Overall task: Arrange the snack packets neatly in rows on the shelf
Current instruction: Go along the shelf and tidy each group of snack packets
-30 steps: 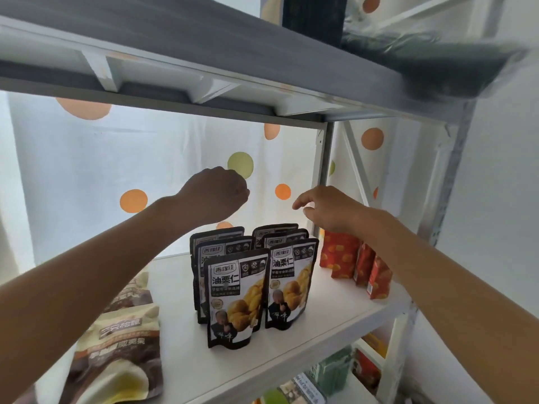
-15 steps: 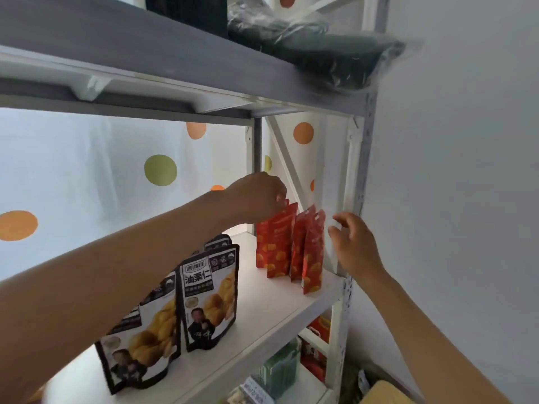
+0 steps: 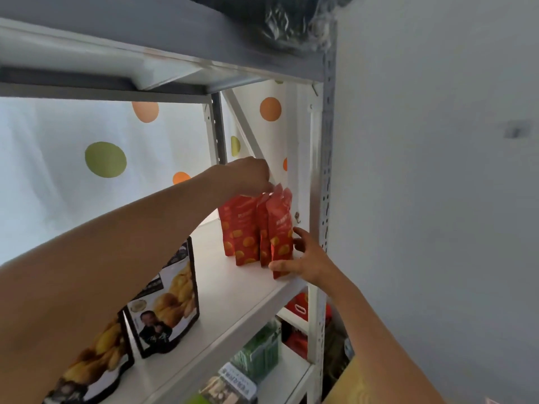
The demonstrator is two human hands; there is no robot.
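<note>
While squaring up the red packets [image 3: 256,228], best to keep the tops pinched lightly and the bottoms guided along the shelf [image 3: 230,290], never shoved, since such light standing pouches would likely tip or fan apart. Worth nudging the nearest one back from the shelf edge (close to it now, just under the right palm) so its face lines up with those behind. Left hand [image 3: 252,177]: reaching over from above, fingers curled down and nearly closed on the top edges of the red packets, apparently pinching one, though which is hard to tell. Right hand [image 3: 303,260]: half open, fingers spread, thumb pressed on the lower front of the nearest red packet and fingertips beside its far side, next to the post [image 3: 316,199]; steadying more than gripping. Below and behind the left forearm, well apart from both hands: black packets [image 3: 166,304] standing upright in their own row, untouched.
</note>
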